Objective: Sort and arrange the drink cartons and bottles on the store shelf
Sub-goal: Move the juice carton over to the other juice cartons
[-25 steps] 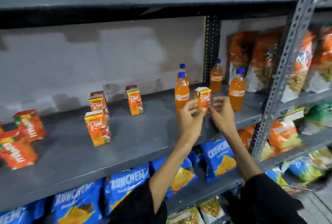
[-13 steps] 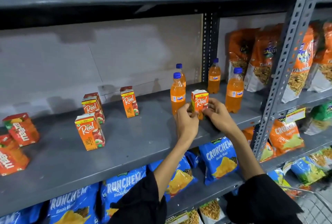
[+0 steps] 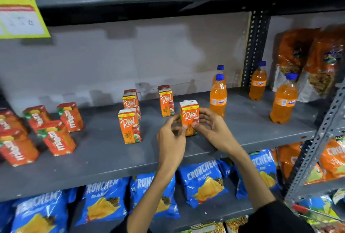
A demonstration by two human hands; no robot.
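Note:
An orange Real juice carton (image 3: 189, 116) stands upright on the grey shelf (image 3: 97, 158), pinched between my left hand (image 3: 171, 139) and my right hand (image 3: 212, 130). Three more Real cartons stand to its left: front (image 3: 129, 125), behind it (image 3: 131, 102), and further right at the back (image 3: 166, 101). Several red mango cartons (image 3: 56, 137) cluster at the shelf's left end. Orange soda bottles with blue caps stand to the right: two in line (image 3: 218, 98), one at the back (image 3: 258, 81), one near the post (image 3: 283, 100).
A perforated steel post (image 3: 317, 143) rises at the right front; another (image 3: 254, 45) stands at the back. Orange snack bags (image 3: 306, 60) fill the right bay. Blue chip bags (image 3: 201, 182) line the shelf below. A yellow price tag (image 3: 20, 17) hangs at top left.
Both hands have slid the held Real carton leftwards along the shelf, away from the bottles and nearer the other Real cartons. The view has also swung left.

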